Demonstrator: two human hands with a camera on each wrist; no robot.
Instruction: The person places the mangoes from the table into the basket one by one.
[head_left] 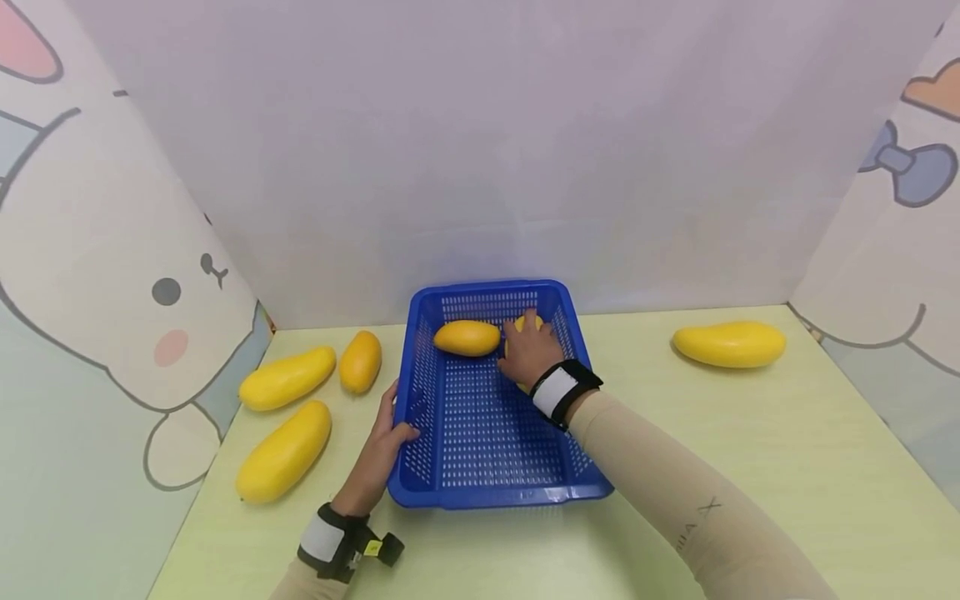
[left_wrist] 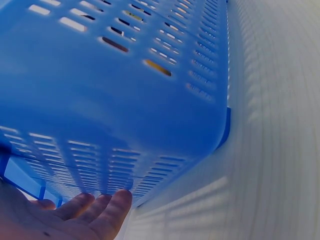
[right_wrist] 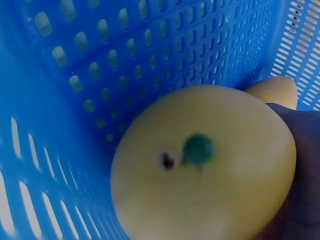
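Observation:
A blue plastic basket [head_left: 498,497] with slotted walls stands upright on the table. My left hand [head_left: 377,457] holds its left side, thumb over the rim; the left wrist view shows the fingers [left_wrist: 116,210] against the outer wall. Inside, my right hand [head_left: 531,352] grips a yellow fruit near the right wall, mostly covered in the head view. Up close this yellow fruit [right_wrist: 215,205] shows a rounded end with a green dot and a small dark hole. A smaller yellow mango [head_left: 467,338] lies to its left in the basket, apart from both hands.
Left of the basket lie a small mango [head_left: 361,362] and two long yellow fruits, one farther back [head_left: 287,379] and one nearer [head_left: 285,452]. Another long yellow fruit [head_left: 730,344] lies at the far right. A pale wall [head_left: 525,167] rises behind the table.

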